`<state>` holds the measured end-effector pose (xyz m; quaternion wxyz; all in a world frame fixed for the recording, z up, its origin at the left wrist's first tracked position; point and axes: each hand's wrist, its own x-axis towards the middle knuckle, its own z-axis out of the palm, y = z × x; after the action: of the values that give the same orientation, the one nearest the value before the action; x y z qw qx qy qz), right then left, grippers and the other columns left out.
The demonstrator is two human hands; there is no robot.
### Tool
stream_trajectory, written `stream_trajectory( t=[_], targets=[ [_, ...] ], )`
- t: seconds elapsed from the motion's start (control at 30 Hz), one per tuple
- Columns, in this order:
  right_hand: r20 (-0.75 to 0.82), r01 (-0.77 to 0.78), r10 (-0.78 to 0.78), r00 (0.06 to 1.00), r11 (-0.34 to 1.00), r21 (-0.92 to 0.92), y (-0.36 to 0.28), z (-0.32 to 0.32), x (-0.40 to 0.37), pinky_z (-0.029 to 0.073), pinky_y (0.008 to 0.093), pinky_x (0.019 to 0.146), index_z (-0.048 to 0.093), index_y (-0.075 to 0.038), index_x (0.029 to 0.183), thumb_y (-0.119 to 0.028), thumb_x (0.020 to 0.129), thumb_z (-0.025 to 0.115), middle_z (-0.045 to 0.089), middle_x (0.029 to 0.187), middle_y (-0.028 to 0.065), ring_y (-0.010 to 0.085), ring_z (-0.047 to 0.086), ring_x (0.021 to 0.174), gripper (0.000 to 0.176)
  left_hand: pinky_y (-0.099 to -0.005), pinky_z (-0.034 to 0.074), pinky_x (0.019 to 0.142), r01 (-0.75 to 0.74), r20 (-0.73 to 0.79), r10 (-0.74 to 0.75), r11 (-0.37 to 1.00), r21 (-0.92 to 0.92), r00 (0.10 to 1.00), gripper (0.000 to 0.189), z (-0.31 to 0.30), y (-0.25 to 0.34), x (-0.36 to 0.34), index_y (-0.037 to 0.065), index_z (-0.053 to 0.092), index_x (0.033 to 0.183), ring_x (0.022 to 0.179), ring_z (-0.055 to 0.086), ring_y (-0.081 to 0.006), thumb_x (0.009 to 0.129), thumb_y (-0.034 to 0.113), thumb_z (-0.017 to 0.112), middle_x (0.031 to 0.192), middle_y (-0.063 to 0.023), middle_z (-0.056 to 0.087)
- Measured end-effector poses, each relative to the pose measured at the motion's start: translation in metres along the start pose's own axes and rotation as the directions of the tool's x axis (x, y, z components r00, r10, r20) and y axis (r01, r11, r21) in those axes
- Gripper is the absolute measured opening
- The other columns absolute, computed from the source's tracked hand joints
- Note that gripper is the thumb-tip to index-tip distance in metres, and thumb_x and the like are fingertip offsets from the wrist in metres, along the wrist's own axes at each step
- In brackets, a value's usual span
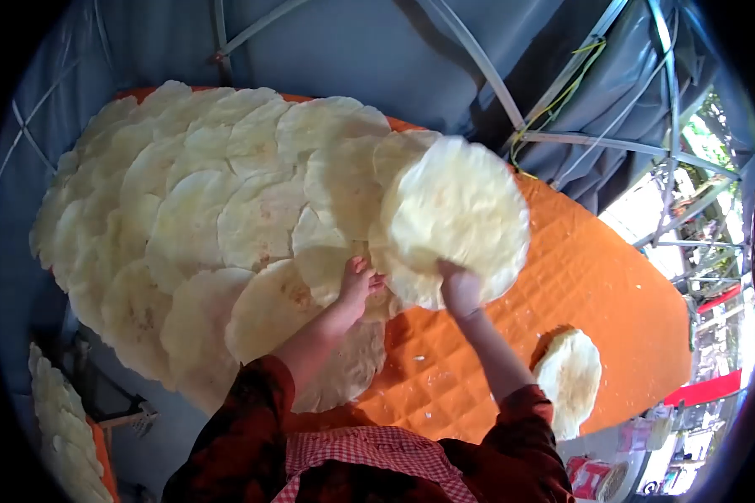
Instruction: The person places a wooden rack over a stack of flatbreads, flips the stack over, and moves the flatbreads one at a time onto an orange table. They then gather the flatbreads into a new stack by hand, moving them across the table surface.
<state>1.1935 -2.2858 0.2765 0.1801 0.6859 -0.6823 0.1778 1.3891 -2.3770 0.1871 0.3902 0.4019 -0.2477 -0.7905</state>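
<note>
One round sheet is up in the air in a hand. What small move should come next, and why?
Probably lower the round sheet in the right hand onto the bare orange mat just beside the left hand, overlapping the row's edge. The laid sheets all overlap like scales, and that spot is uncovered.

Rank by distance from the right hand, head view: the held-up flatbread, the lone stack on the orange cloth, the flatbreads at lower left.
1. The held-up flatbread: gripped by the right hand.
2. The lone stack: on the orange cloth, lower right.
3. The lower-left flatbreads: far left corner, farthest.
</note>
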Motion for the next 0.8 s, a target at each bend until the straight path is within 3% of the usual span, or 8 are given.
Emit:
stream_trajectory(
  t=[0.07,0.17,0.27,0.4,0.43,0.53,0.63,0.8],
  targets=[
    [0.236,-0.062,0.054,0.970,0.998,0.028,0.000,0.050,-0.033,0.050,0.0357,0.054,0.062,-0.013,0.090,-0.005,0.074,0.054,0.065,0.079,0.0076,0.0241,0.064,0.067,0.019,-0.0353,0.053,0.070,-0.007,-0.010,0.008,0.999,0.052,1.000,0.045,0.006,-0.001,0.012,0.009,0.034,0.128,0.072,0.060,-0.0188,0.087,0.005,0.053,0.116,-0.0072,0.046],
    [0.059,-0.100,0.094,0.994,0.989,0.106,0.001,0.081,-0.052,0.050,0.0354,0.053,0.060,-0.013,0.085,-0.006,0.074,0.054,0.065,0.079,0.0069,0.0245,0.064,0.068,0.015,-0.0283,0.049,0.058,-0.086,-0.007,0.088,0.987,0.132,0.996,0.043,-0.002,-0.014,0.031,0.009,0.038,0.126,0.065,0.056,-0.0135,0.086,0.005,0.054,0.113,-0.0071,0.047],
    [0.187,-0.215,0.180,0.966,0.959,0.186,-0.003,0.050,-0.030,0.051,0.0347,0.055,0.060,-0.013,0.086,-0.006,0.073,0.054,0.066,0.081,0.0054,0.0246,0.065,0.070,0.016,-0.0266,0.044,0.052,-0.054,-0.048,0.072,0.950,0.307,0.996,0.043,0.007,0.004,0.027,0.007,0.038,0.126,0.061,0.054,-0.0128,0.086,0.008,0.056,0.114,-0.0076,0.046],
    [0.192,-0.153,0.135,0.972,0.985,0.083,-0.018,0.059,-0.031,0.051,0.0355,0.056,0.059,-0.012,0.090,-0.003,0.072,0.053,0.065,0.090,0.0044,0.0248,0.063,0.075,0.021,-0.0259,0.037,0.048,0.087,-0.047,-0.073,0.862,0.500,0.996,0.022,0.021,0.020,0.044,0.004,0.049,0.095,0.056,0.049,-0.0115,0.074,0.002,0.054,0.078,-0.0044,0.053],
    [0.286,-0.160,0.148,0.947,0.987,0.020,-0.024,0.062,-0.035,0.052,0.0369,0.060,0.057,-0.011,0.093,-0.006,0.070,0.057,0.062,0.099,0.0071,0.0258,0.062,0.082,0.024,-0.0266,0.034,0.047,0.060,-0.064,-0.033,0.874,0.483,0.997,0.011,0.023,0.019,0.047,0.005,0.048,0.079,0.054,0.046,-0.0113,0.068,0.002,0.052,0.065,-0.0018,0.049],
    [0.223,-0.200,0.169,0.960,0.972,0.124,-0.037,0.054,-0.033,0.051,0.0390,0.065,0.057,-0.010,0.094,-0.008,0.067,0.061,0.061,0.102,0.0095,0.0272,0.062,0.085,0.027,-0.0268,0.034,0.047,-0.007,-0.035,0.040,0.747,0.665,0.999,0.009,0.031,0.030,0.045,0.005,0.049,0.074,0.057,0.047,-0.0117,0.067,0.004,0.055,0.067,-0.0019,0.049],
    [0.233,-0.119,0.102,0.967,0.991,0.060,-0.037,0.051,-0.027,0.051,0.0401,0.069,0.057,-0.008,0.096,-0.012,0.065,0.065,0.062,0.102,0.0113,0.0289,0.062,0.089,0.032,-0.0271,0.038,0.049,-0.236,0.155,0.182,0.629,0.740,0.971,0.011,0.013,0.009,0.069,0.005,0.048,0.072,0.063,0.050,-0.0121,0.067,0.004,0.057,0.067,-0.0021,0.050],
    [0.290,-0.234,0.169,0.942,0.950,0.207,-0.029,0.055,-0.027,0.051,0.0402,0.067,0.058,-0.006,0.098,-0.010,0.071,0.064,0.063,0.100,0.0116,0.0310,0.062,0.086,0.028,-0.0276,0.044,0.053,-0.156,-0.082,0.257,0.780,0.606,0.963,0.021,0.026,0.027,0.058,0.002,0.049,0.084,0.064,0.053,-0.0128,0.069,0.006,0.061,0.072,-0.0035,0.053]
  ],
)
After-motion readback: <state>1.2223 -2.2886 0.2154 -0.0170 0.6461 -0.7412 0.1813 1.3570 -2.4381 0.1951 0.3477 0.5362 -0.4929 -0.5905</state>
